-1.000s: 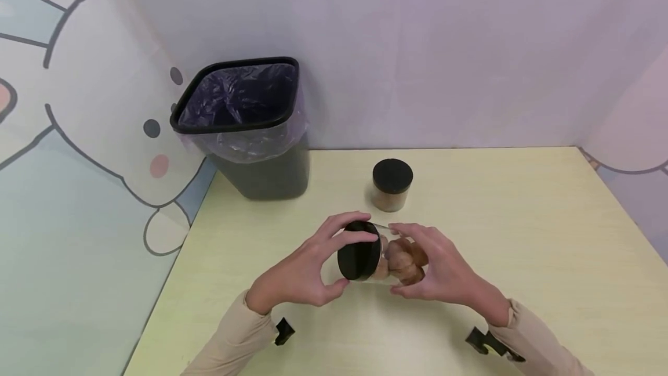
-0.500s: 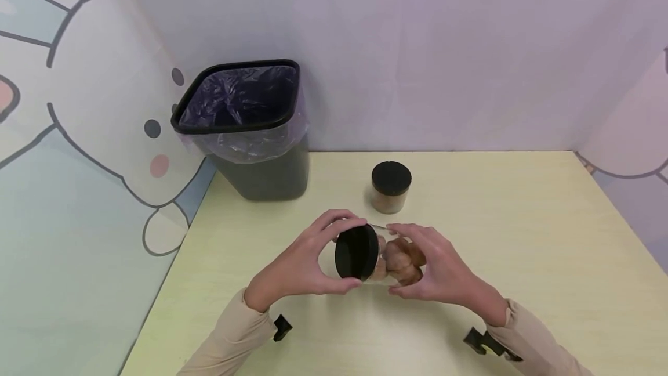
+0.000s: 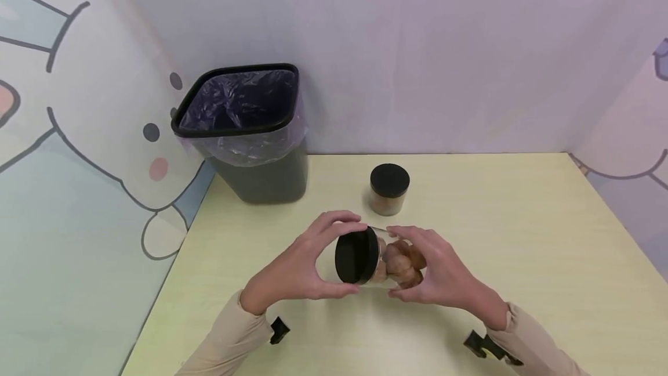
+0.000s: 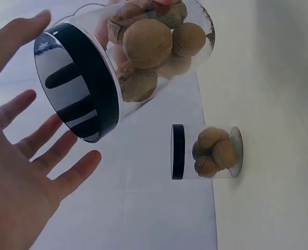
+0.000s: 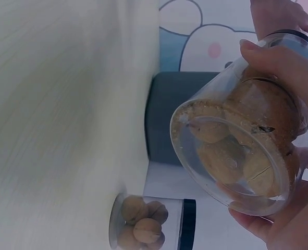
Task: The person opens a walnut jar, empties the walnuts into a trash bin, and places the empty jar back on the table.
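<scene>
While tilted sideways, jar (image 3: 388, 261) sits gripped between left hand (image 3: 300, 266) and right hand (image 3: 443, 274).

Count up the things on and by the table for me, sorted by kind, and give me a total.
Clear jars of walnuts with black lids: 2, the held jar and the standing jar
Black trash bins: 1, the bin
Total: 3

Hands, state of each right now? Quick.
Left hand: fingers curled round the black lid of the walnut jar, gripping it.
Right hand: grips the walnut jar's clear body.
</scene>
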`<state>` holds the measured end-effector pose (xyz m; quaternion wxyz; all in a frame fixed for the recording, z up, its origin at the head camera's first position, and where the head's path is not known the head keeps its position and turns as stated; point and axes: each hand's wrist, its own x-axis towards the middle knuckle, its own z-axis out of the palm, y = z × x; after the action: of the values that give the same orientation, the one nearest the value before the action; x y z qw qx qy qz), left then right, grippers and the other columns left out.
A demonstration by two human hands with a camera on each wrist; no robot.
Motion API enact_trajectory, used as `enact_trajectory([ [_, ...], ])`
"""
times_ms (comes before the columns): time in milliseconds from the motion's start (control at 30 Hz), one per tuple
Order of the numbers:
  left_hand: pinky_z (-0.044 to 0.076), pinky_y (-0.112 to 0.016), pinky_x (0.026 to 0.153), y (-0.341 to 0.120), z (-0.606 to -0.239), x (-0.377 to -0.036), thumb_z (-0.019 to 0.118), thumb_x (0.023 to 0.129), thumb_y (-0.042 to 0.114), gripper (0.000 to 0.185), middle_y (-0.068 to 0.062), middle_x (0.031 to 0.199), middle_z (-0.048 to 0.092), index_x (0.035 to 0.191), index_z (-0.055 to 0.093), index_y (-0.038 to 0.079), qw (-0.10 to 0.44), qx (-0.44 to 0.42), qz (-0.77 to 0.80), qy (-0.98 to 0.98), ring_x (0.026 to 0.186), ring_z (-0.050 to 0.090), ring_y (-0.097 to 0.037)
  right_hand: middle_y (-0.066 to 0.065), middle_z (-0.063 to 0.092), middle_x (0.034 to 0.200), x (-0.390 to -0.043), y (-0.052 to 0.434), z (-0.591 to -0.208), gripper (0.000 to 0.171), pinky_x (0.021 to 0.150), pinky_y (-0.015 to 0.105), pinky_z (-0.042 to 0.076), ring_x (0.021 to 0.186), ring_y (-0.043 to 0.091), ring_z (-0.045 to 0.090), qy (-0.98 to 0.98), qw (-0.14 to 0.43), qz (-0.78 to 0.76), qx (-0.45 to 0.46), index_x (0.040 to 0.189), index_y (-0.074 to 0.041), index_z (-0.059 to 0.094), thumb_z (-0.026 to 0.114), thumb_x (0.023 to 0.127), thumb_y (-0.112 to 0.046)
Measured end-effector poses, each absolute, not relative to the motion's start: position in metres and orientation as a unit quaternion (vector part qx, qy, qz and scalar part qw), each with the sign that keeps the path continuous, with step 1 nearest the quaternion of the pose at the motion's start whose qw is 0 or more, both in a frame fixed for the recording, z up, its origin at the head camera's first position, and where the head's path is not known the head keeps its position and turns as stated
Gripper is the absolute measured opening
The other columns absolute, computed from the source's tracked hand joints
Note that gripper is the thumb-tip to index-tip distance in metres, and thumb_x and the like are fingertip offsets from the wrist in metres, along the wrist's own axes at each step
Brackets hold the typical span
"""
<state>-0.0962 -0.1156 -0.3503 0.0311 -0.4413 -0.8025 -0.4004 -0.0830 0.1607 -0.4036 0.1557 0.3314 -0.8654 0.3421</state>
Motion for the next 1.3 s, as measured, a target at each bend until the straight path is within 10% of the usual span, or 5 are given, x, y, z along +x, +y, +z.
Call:
enact_trajectory([
  [500,0.038,-0.035,0.103,-0.1172,-0.3452,-0.0894,0.074,0.069,0.007,0.076,0.0,0.15,0.024,0.137,0.043,0.024,0.025,-0.509,-0.353,-0.784,0.136,0.025,-0.017,-0.006,0.06,0.12,-0.0803,0.1577,-0.4001,0.094,0.078,0.039,0.045,0.093,0.011,0.053,-0.866,0.147,0.346,0.33,0.131,-0.016,0.053,0.091,0.049,-0.041],
  [1000,0.048,-0.028,0.083,-0.1175,-0.3511,-0.0945,0.075,0.072,0.052,0.077,0.013,0.133,0.04,0.139,0.043,0.031,0.026,-0.425,-0.383,-0.82,0.115,0.047,-0.009,-0.008,0.06,0.118,-0.0781,0.1598,-0.4019,0.096,0.081,0.042,0.046,0.099,0.015,0.055,-0.87,0.152,0.337,0.326,0.13,-0.015,0.053,0.092,0.046,-0.041],
  [1300,0.041,-0.033,0.099,-0.116,-0.3487,-0.094,0.081,0.071,0.032,0.084,0.006,0.148,0.027,0.143,0.037,0.028,0.006,-0.465,-0.368,-0.805,0.132,0.033,-0.012,-0.002,0.06,0.119,-0.0773,0.1633,-0.4051,0.096,0.08,0.039,0.046,0.1,0.016,0.055,-0.865,0.161,0.344,0.329,0.13,-0.015,0.053,0.092,0.046,-0.041],
])
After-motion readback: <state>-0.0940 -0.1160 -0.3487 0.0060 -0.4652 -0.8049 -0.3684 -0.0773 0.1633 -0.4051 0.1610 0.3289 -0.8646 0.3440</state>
